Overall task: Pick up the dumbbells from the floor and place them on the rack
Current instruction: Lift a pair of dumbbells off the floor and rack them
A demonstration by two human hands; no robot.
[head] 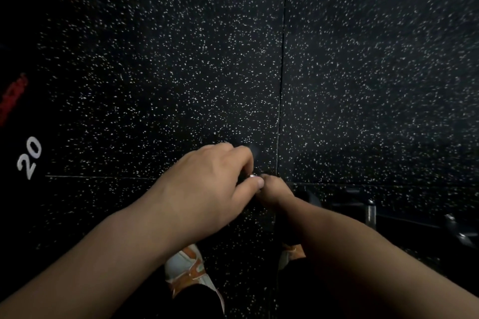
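My left hand [207,179] is curled over a dark dumbbell [255,151] low above the floor, fingers wrapped around its handle, where a small metal glint shows. My right hand [274,191] is tucked just under and behind the left, closed on the same handle and mostly hidden by it. The dumbbell itself is black and nearly lost against the floor. Another black dumbbell head marked "20" [29,157] sits at the far left edge. Metal handles of other dumbbells [370,213] show at the lower right on a dark rack [404,223].
The floor [160,65] is black speckled rubber tiling with seams crossing near my hands. My white and orange shoes [191,270] stand below the hands. A red-marked dark object [13,96] lies at the left edge.
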